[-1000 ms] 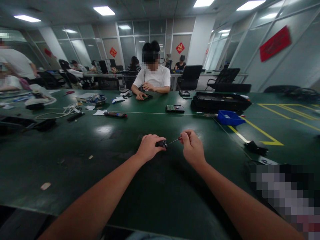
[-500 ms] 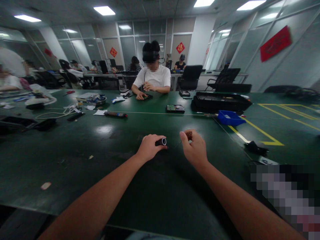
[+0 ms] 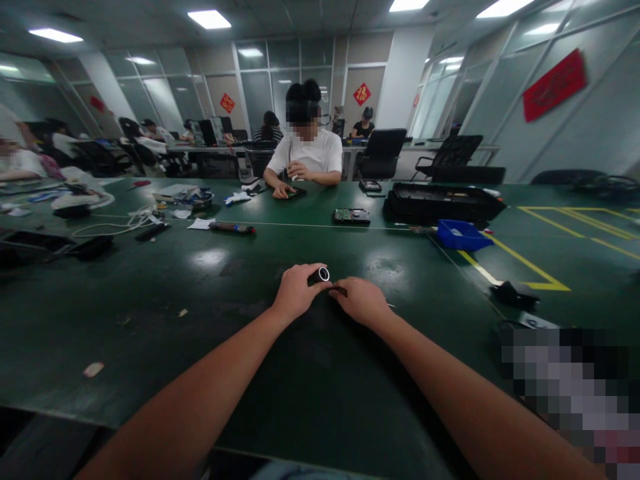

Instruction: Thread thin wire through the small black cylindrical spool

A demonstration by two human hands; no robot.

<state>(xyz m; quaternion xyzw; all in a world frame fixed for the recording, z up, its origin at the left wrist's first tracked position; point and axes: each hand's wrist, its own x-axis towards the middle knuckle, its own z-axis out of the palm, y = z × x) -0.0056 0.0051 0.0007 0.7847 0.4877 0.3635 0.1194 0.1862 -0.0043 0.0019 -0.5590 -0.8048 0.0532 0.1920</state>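
My left hand [image 3: 296, 291] is wrapped round a short black cylinder [image 3: 321, 274], whose end facing me has a bright silver ring around a dark opening. What kind of part it is I cannot tell. My right hand [image 3: 361, 299] is closed in a pinch right beside my left thumb, its fingertips touching or nearly touching it below the ringed end. Whatever those fingers hold is hidden. A thin pale sliver [image 3: 391, 305] shows just past the right wrist. Both hands are above the dark green table [image 3: 300, 387].
A pen-shaped dark tool [image 3: 233, 227] lies ahead on the left. Farther off are a hard drive [image 3: 352, 216], a long black tray [image 3: 445, 205] and a blue bin [image 3: 463, 235]. A person in a white shirt [image 3: 320, 153] sits opposite. Black pieces [image 3: 515, 295] lie at right.
My right hand has moved left, from a gap away to right beside my left hand, and turned more palm-down. The black cylinder has shifted slightly up and left, still in my left hand.
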